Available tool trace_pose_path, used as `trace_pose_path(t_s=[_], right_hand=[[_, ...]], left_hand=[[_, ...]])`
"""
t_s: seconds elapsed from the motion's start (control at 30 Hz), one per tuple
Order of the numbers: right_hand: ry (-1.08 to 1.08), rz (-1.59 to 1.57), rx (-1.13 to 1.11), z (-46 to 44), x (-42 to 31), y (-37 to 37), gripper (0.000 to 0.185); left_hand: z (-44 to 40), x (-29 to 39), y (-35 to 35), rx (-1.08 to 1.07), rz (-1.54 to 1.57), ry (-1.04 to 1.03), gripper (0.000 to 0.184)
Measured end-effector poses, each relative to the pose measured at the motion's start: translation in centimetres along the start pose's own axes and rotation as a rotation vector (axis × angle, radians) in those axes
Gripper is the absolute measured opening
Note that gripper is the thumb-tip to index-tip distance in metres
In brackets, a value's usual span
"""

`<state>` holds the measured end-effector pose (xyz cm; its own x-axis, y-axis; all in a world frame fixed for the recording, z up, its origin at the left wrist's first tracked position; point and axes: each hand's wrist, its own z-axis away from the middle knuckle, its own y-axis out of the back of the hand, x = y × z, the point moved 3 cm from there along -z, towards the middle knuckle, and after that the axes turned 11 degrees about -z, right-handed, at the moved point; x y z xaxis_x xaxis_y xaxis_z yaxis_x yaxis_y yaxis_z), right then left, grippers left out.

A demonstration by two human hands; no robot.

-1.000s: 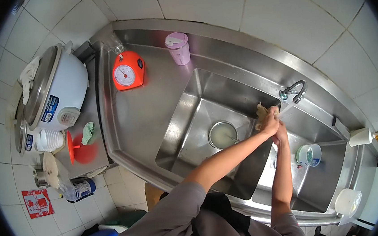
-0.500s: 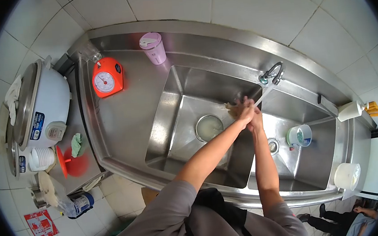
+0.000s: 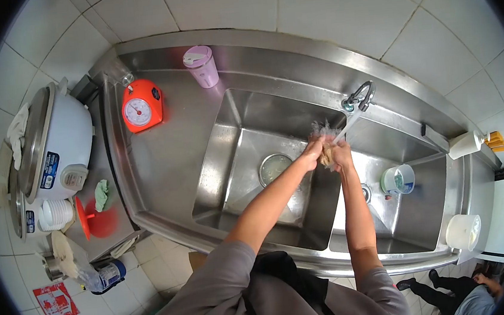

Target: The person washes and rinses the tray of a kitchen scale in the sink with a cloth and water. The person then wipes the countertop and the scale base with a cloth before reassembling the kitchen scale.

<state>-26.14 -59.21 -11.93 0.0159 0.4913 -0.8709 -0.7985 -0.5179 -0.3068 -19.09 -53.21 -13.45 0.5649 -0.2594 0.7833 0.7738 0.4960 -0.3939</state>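
Note:
Water runs from the faucet (image 3: pixel 362 98) over both of my hands, near the divider between the two steel basins. My left hand (image 3: pixel 316 148) and my right hand (image 3: pixel 340 154) are closed round a wet tan cloth (image 3: pixel 326 157), with water splashing above it. A metal strainer (image 3: pixel 276 170) with cloudy liquid sits in the left basin (image 3: pixel 250 133). In the right basin stands a clear tub (image 3: pixel 399 179) with something green in it.
A red scale (image 3: pixel 142 106) and a lilac cup (image 3: pixel 201 67) stand on the left counter. Farther left are rice cookers (image 3: pixel 65 141) and stacked white bowls (image 3: pixel 56 214). A white container (image 3: pixel 463 232) is at the right edge. A person (image 3: pixel 456 295) is at the lower right.
The view has shifted right. The cloth, earlier hanging from my hands and then beside them with my left fingers spread, is now bunched between both hands under the water.

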Motion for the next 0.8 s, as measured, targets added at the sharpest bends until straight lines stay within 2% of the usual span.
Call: trace_pose_path(t_s=[0.07,0.1,0.13,0.2,0.23,0.27,0.3,0.37,0.47,0.5,0.6,0.63,0.67,0.73,0.77,0.8], right_hand=[[0.019,0.001,0.002,-0.9,0.2,0.3,0.015],[0.013,0.031,0.025,-1.1,0.1,0.6,0.017],[0.010,0.057,0.046,-1.6,-0.2,0.8,0.018],[0.139,0.198,0.060,-2.8,-1.3,2.0,0.019],[0.202,0.270,0.065,-3.6,-2.2,2.8,0.020],[0.372,0.226,0.138,-5.7,-2.4,5.1,0.023],[0.315,0.167,0.286,-6.1,-4.1,5.7,0.031],[0.293,0.039,0.471,-8.9,-5.4,7.8,0.033],[0.266,-0.009,0.367,-11.6,-7.3,8.8,0.028],[0.315,0.010,0.335,-12.3,-7.8,8.9,0.024],[0.297,-0.007,0.403,-12.6,-9.0,8.9,0.024],[0.299,0.023,0.448,-12.6,-9.3,8.5,0.020],[0.307,0.203,0.405,-13.8,-9.2,8.8,0.020],[0.315,0.570,0.313,-17.1,-8.7,10.4,0.022],[0.207,0.182,0.167,-17.7,-8.6,10.1,0.041],[0.245,0.302,0.168,-17.5,-8.5,10.1,0.044]], left_hand=[[1.1,0.6,0.5,-0.125,0.039,0.072,0.038],[1.4,1.1,0.6,-0.130,0.001,0.043,0.035],[1.0,1.4,1.0,-0.101,-0.205,-0.002,0.033],[-0.3,1.5,2.3,-0.036,-0.613,-0.089,0.033],[-0.5,2.4,2.6,0.185,-0.937,-0.354,0.033],[-0.7,3.0,2.3,0.162,-1.001,-0.383,0.032],[-0.6,3.9,1.6,0.136,-1.063,-0.410,0.031],[0.0,5.3,-0.4,0.114,-1.183,-0.406,0.024],[0.0,5.8,-2.3,0.007,-1.167,-0.358,0.020],[0.1,5.9,-2.6,0.103,-1.271,-0.366,0.015],[0.2,6.3,-1.6,0.076,-1.381,-0.379,0.013],[0.3,6.5,-1.2,0.075,-1.372,-0.389,0.013],[0.6,6.7,-1.0,0.073,-1.362,-0.400,0.012],[1.4,7.3,-0.7,0.071,-1.335,-0.400,0.013],[1.8,7.8,-0.5,0.070,-1.324,-0.391,0.013],[2.3,8.1,-0.5,0.065,-1.314,-0.382,0.014]])
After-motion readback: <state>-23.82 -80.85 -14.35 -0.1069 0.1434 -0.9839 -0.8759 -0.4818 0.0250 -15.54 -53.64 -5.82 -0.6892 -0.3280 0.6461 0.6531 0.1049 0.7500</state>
